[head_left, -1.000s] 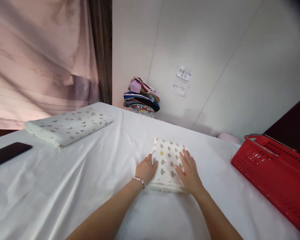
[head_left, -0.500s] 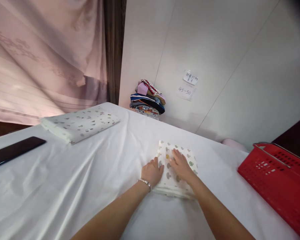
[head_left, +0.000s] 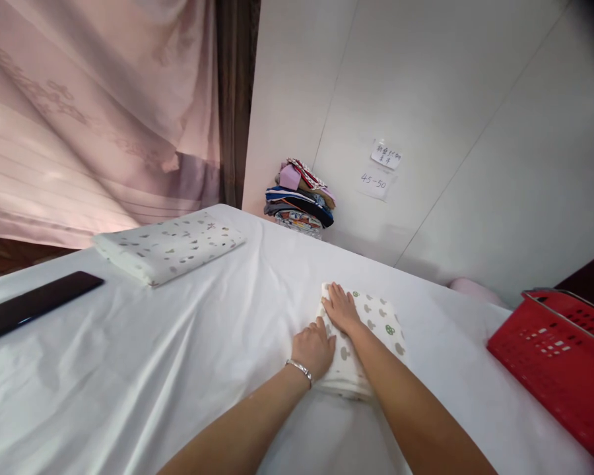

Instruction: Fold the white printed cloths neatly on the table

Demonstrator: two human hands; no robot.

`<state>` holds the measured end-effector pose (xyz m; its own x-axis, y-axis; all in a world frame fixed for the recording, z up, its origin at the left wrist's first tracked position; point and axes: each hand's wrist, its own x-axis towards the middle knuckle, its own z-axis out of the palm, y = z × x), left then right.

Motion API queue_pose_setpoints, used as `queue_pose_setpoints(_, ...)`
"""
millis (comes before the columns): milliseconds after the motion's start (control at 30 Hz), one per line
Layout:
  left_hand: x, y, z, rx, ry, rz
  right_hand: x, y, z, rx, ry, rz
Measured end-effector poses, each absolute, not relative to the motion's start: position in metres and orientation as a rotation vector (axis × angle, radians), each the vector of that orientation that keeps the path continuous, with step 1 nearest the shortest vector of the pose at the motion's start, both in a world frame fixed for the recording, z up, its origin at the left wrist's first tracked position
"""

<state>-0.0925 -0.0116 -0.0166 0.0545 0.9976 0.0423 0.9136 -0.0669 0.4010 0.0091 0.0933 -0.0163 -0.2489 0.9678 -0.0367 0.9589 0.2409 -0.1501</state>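
A small folded cloth [head_left: 381, 326], white with grey mushroom shapes and a few green motifs, lies flat under both hands. My right hand [head_left: 342, 309] rests palm down near its far left corner, fingers stretched out and holding nothing. At the cloth's left edge, my left hand [head_left: 313, 349] grips with bent fingers, its thumb over the top; a silver bracelet circles that wrist. Part of the cloth's right side is hidden by my right forearm. Farther left lies a larger folded white cloth [head_left: 178, 245] with small leaf-like prints, touched by neither hand.
A white sheet [head_left: 218, 330] with creases covers the table. At the left edge is a dark flat object [head_left: 39, 303]. A red basket [head_left: 549, 376] stands on the right. Beyond the far edge rises a pile of folded fabrics [head_left: 299, 198], near paper notes [head_left: 375, 183] on the wall.
My right hand has slid left over the cloth to its far left corner. The left hand stays at the left edge. The whole view has shifted slightly.
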Motion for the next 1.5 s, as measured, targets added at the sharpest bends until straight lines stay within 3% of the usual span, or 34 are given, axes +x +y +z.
queue_pose_setpoints(400,-0.099,-0.009,-0.012,2.066,1.897,0.425,0.024,0.028,-0.007,-1.810,-2.412,0.357)
queue_pose_setpoints(800,-0.102,-0.007,-0.009,2.122,1.872,0.398,0.086,-0.095,-0.007,-1.890,-2.310,0.129)
queue_pose_setpoints(1100,-0.105,-0.007,-0.009,2.075,1.867,0.424,0.112,-0.108,-0.020,-1.779,-2.271,0.099)
queue_pose_setpoints(1267,-0.105,-0.013,-0.004,2.031,1.918,0.554,0.125,-0.108,-0.028,-1.720,-1.956,0.062)
queue_pose_setpoints(1400,-0.103,-0.026,0.003,2.277,1.914,0.739,0.141,-0.105,-0.038,-1.754,-1.643,0.125)
queue_pose_setpoints(1500,-0.101,-0.040,0.002,2.577,1.632,0.781,0.148,-0.100,-0.043,-1.787,-1.500,0.283)
